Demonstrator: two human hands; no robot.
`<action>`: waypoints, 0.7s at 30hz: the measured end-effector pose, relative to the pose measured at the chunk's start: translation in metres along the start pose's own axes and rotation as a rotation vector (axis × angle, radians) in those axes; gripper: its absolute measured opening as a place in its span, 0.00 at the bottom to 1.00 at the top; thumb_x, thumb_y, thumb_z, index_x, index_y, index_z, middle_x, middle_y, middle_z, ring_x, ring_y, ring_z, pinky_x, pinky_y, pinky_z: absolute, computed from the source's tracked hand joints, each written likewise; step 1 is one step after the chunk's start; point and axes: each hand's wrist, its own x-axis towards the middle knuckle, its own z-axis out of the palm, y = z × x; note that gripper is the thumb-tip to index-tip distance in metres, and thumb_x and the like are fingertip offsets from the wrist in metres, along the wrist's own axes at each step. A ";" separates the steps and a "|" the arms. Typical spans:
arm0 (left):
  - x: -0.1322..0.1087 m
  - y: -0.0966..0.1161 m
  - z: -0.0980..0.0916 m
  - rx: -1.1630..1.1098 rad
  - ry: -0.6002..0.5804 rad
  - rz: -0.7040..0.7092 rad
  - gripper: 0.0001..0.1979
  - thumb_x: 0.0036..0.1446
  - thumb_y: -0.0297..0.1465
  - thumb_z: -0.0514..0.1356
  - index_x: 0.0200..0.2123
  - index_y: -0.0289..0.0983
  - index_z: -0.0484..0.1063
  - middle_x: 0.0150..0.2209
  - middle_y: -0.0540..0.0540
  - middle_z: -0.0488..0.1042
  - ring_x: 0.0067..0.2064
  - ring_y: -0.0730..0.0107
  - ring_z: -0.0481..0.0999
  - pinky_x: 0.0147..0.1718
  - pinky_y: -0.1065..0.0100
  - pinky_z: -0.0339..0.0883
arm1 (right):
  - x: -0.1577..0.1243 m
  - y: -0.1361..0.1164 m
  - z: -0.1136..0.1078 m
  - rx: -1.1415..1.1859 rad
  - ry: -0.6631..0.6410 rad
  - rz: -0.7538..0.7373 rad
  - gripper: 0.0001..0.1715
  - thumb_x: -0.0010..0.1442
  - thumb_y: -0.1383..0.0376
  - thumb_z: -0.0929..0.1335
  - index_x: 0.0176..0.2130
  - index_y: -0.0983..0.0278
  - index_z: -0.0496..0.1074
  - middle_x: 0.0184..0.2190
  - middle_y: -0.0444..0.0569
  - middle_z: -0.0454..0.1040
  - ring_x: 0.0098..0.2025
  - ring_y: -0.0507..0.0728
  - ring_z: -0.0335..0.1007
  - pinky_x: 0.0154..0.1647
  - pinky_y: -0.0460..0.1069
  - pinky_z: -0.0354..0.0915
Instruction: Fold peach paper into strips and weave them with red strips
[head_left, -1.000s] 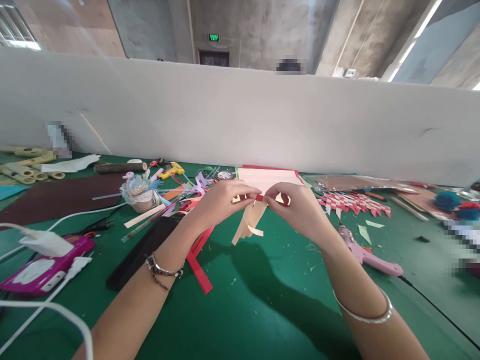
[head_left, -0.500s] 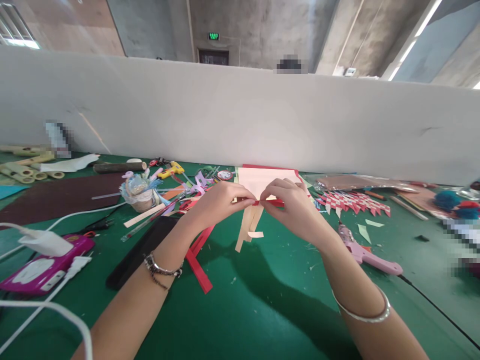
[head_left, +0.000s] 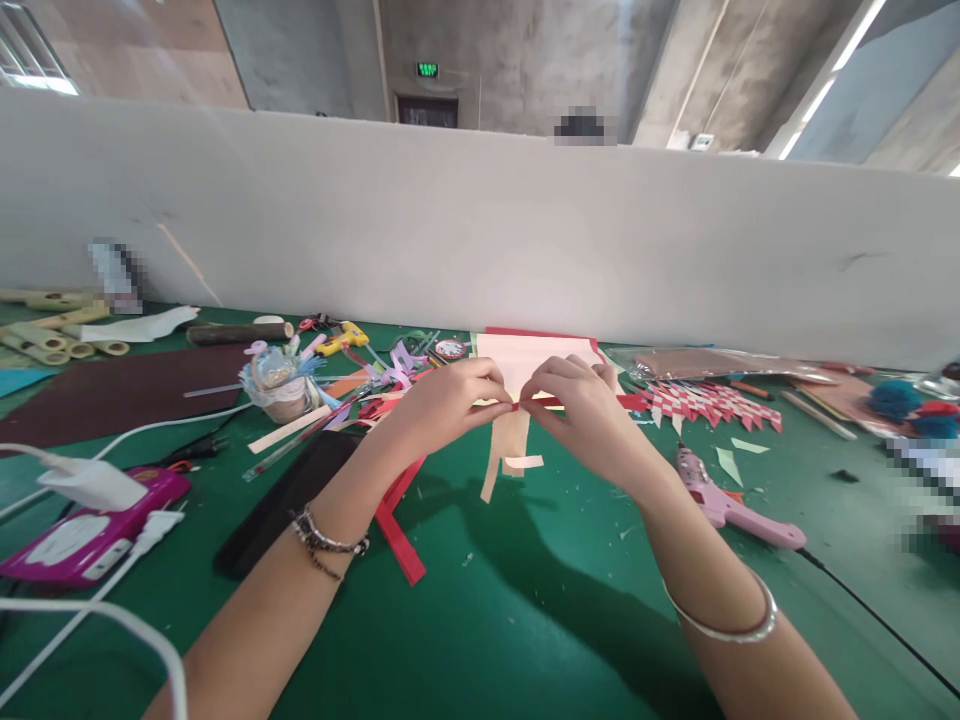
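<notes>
A narrow red paper strip (head_left: 634, 402) is stretched level between my hands. My left hand (head_left: 459, 402) is closed in a pinch on it, and my right hand (head_left: 579, 408) pinches it just to the right, the fingertips almost touching. The strip's right end pokes out beyond my right hand. Cream paper strips (head_left: 512, 440) dangle below the fingertips, one short piece lying crosswise near their lower ends. Whether they are folded over or woven with the red strip is hidden by my fingers. Cream paper sheets (head_left: 531, 350) lie behind my hands.
A pink glue gun (head_left: 739, 515) with a black cord lies right, below a red-and-white woven paper piece (head_left: 705, 402). Red strips (head_left: 401, 545) and a black case-like object (head_left: 289, 510) lie left, near a magenta power strip (head_left: 161, 490). A white partition (head_left: 465, 240) stands behind.
The red strip now sticks out to the right past my right hand. The dangling cream strips have swung slightly right and spread differently. Both hands stay pinched in nearly the same place.
</notes>
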 end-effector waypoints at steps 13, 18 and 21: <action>0.002 0.004 0.000 -0.002 -0.055 -0.025 0.13 0.60 0.32 0.52 0.28 0.35 0.73 0.27 0.49 0.71 0.28 0.73 0.68 0.25 0.73 0.54 | -0.001 -0.007 0.004 -0.116 0.080 -0.091 0.06 0.60 0.68 0.62 0.34 0.62 0.69 0.37 0.47 0.68 0.40 0.55 0.63 0.47 0.55 0.46; 0.002 -0.001 0.001 -0.025 0.059 -0.145 0.15 0.58 0.34 0.54 0.23 0.36 0.72 0.22 0.51 0.70 0.27 0.74 0.66 0.25 0.73 0.53 | -0.001 -0.009 -0.001 -0.039 0.425 -0.075 0.08 0.60 0.66 0.61 0.41 0.61 0.64 0.38 0.47 0.69 0.40 0.55 0.65 0.45 0.54 0.49; 0.001 -0.003 0.001 -0.095 0.134 -0.188 0.15 0.57 0.34 0.54 0.21 0.36 0.71 0.23 0.51 0.71 0.27 0.74 0.66 0.26 0.73 0.54 | -0.002 -0.009 -0.007 0.067 0.382 -0.120 0.06 0.61 0.67 0.60 0.34 0.62 0.65 0.31 0.45 0.69 0.33 0.53 0.64 0.39 0.50 0.54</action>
